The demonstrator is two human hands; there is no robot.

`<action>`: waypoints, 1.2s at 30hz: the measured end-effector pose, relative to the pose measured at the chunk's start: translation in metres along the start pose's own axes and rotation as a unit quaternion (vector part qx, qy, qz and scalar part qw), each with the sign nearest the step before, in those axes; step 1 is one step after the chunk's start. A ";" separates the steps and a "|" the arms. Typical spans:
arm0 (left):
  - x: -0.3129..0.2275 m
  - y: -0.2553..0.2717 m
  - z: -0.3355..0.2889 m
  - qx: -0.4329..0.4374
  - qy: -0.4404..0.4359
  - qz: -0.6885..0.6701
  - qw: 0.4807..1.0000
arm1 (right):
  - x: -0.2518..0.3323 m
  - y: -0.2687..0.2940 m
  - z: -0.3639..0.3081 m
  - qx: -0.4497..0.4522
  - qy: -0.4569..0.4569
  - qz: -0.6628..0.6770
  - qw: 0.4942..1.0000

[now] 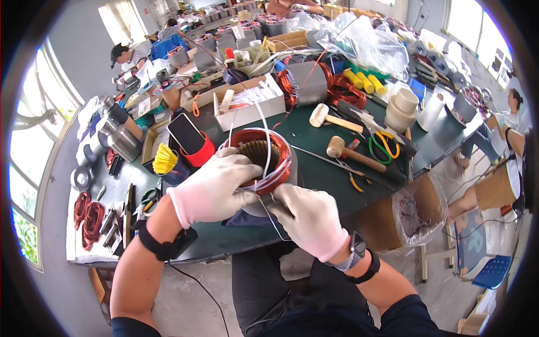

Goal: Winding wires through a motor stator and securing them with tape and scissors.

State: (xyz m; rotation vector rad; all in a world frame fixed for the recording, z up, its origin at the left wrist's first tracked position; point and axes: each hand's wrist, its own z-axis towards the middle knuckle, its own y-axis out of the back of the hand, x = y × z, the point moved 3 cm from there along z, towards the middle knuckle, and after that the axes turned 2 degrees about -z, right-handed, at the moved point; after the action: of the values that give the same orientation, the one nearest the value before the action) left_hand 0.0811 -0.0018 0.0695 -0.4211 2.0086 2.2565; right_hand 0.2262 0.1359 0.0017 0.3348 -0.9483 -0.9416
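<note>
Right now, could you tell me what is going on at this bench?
A person in white gloves is working on a motor stator with copper windings, set at the near edge of a dark green workbench. The left hand grips the stator's side, its fingers over the winding. The right hand rests against the near side, beside thin white ties. Two wooden mallets and yellow-handled scissors lie to the right.
</note>
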 end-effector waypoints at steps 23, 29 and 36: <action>-0.034 -0.056 -0.028 -0.372 0.099 -0.133 0.913 | -0.002 0.024 0.080 -0.045 -0.067 0.145 0.986; -0.032 -0.055 -0.025 -0.345 0.095 -0.094 0.929 | -0.032 0.008 0.078 0.002 -0.050 0.091 0.995; -0.023 -0.058 -0.032 -0.340 0.095 -0.121 0.928 | -0.032 0.005 0.079 0.070 -0.020 0.038 0.997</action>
State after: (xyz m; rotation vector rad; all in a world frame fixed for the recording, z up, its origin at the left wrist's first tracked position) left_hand 0.1220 -0.0229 0.0172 -0.9092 1.0743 2.7582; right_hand 0.1569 0.1759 0.0322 0.3964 -1.0593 -0.8169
